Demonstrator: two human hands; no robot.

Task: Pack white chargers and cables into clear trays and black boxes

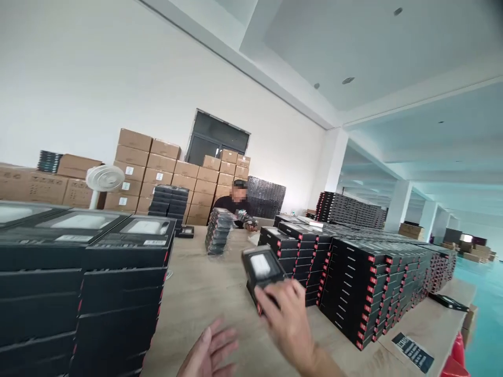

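Note:
My right hand (pixel 288 314) grips the near edge of a flat black box (pixel 264 266) with a pale window in its lid, tilted over the table. Beneath that box more black packaging shows, and I cannot tell whether the two touch. My left hand (pixel 214 348) is apart from it over the bare tabletop (pixel 192 293), fingers spread and holding nothing. Just beyond my right hand stand stacks of matching black boxes (pixel 348 288) with red corner marks. Close on the left rises another tall stack of windowed black boxes (pixel 118 293).
Across the table a co-worker (pixel 226 196) sits behind a wrapped stack of boxes (pixel 219 230). A white fan (pixel 104 178) and brown cartons (pixel 161 162) stand along the wall. A dark printed card (pixel 412 352) and a single black box (pixel 448 301) lie near the right edge.

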